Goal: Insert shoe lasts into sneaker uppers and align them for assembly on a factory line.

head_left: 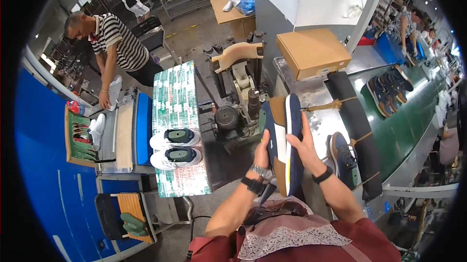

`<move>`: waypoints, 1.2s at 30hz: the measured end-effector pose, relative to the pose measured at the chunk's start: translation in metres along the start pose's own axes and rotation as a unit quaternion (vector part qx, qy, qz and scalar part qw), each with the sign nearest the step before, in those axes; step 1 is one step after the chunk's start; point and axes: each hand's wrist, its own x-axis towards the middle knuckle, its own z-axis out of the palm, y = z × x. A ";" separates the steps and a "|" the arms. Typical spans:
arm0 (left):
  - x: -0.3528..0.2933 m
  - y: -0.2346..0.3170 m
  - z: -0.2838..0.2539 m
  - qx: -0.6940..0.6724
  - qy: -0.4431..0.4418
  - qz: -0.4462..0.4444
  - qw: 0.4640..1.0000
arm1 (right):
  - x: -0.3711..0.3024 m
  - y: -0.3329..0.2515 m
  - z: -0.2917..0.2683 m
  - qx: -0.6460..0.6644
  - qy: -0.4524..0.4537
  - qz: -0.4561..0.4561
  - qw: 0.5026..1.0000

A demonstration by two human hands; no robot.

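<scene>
Between my two hands is a navy sneaker (278, 135) with brown and white panels and a thick white sole edge, turned on its side in front of me. My left hand (261, 156) grips it from the upper side, where a bit of green lining shows. At the sole side, my right hand (305, 144) presses its thumb on the white edge, its other fingers partly hidden behind the shoe. A second navy sneaker (342, 155) lies to the right, on the metal worktop (311, 94) beside the black curved strip.
Left of me, two white sneakers (179, 157) with dark green insoles sit on a wrapped stand (175, 96). A press machine (241, 82) stands ahead. Beyond the cardboard box (314, 53), a green conveyor belt (389, 140) carries several dark shoes (384, 91). A striped-shirted co-worker (119, 43) handles a white shoe.
</scene>
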 end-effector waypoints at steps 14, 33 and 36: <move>0.150 0.016 -0.019 -0.161 0.003 0.130 0.978 | 0.130 -0.055 0.063 -0.465 -0.010 -0.074 0.882; 0.141 0.061 0.001 -0.276 -0.151 0.116 0.942 | 0.169 -0.096 0.102 -0.555 -0.079 -0.082 0.824; 0.149 0.056 -0.031 -0.290 -0.125 0.133 0.939 | 0.162 -0.078 0.116 -0.557 -0.100 -0.132 0.814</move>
